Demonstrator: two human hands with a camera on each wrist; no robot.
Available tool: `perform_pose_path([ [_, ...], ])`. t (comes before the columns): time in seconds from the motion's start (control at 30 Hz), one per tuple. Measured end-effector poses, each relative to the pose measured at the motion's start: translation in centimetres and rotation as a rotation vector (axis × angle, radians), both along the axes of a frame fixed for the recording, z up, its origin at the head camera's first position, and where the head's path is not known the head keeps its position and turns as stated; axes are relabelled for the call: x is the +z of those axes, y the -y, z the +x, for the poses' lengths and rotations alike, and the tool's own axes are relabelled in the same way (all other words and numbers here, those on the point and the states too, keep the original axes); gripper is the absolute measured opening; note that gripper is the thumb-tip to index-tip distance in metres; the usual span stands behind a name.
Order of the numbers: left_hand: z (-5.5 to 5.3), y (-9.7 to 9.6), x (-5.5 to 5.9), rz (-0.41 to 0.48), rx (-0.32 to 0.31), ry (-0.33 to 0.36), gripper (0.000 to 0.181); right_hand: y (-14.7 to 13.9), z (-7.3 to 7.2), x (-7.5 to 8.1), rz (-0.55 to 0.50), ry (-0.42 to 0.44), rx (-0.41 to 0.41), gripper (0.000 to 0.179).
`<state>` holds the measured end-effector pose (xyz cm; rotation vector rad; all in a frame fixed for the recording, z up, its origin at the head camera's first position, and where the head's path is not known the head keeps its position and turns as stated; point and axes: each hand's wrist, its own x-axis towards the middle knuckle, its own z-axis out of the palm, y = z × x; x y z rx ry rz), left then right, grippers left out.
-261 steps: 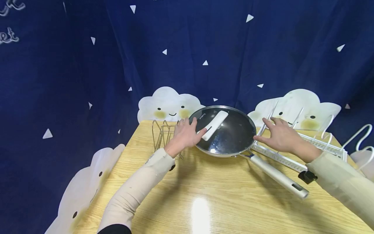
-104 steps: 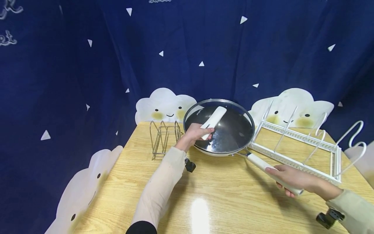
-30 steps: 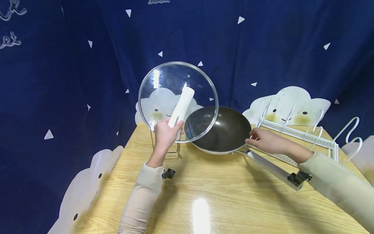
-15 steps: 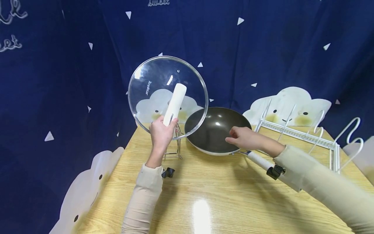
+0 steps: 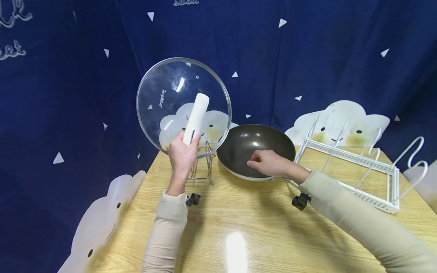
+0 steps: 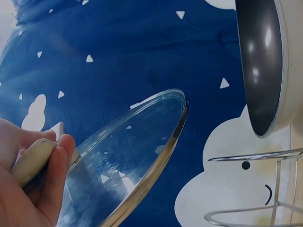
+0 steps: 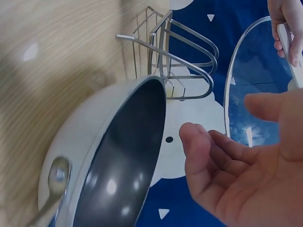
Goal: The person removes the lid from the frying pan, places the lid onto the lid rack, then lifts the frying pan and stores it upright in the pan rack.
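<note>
With left hand (image 5: pixel 182 156), grips the white handle (image 5: pixel 196 118), lengthwise near to far-right; holds the glass lid (image 5: pixel 167 81) tilted up, higher than the wire rack (image 6: pixel 255 156), left of the wok (image 5: pixel 239 146). With right hand (image 5: pixel 271 163) loosely bent, holds nothing, over the wok.

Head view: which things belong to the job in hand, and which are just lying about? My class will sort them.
In the job:
- glass lid, gripped by the left hand
- wok, below the right hand

Apparently lying about:
- white rack, untouched
- wire rack, untouched, role unclear
</note>
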<state>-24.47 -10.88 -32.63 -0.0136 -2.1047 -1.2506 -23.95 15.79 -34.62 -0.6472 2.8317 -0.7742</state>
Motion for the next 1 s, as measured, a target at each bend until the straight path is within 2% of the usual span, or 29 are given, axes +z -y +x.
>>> perform_pose_path([
  [0.13, -0.1, 0.4, 0.0, -0.011, 0.042, -0.024, 0.025, 1.0, -0.5, -0.5, -0.058, 0.059, -0.004, 0.031],
  [0.5, 0.0, 0.9, 0.3, -0.027, 0.128, -0.034, 0.023, 4.5, -1.7, -2.8, -0.189, 0.114, -0.034, 0.026],
  [0.8, 0.4, 1.6, -0.2, -0.093, 0.208, -0.067, 0.026, 7.6, -3.3, -4.2, -0.277, 0.103, -0.085, 0.026],
  [1.0, 0.3, 2.1, -0.3, -0.110, 0.233, -0.082, 0.028, 9.5, -4.2, -4.8, -0.323, 0.078, -0.097, 0.027],
])
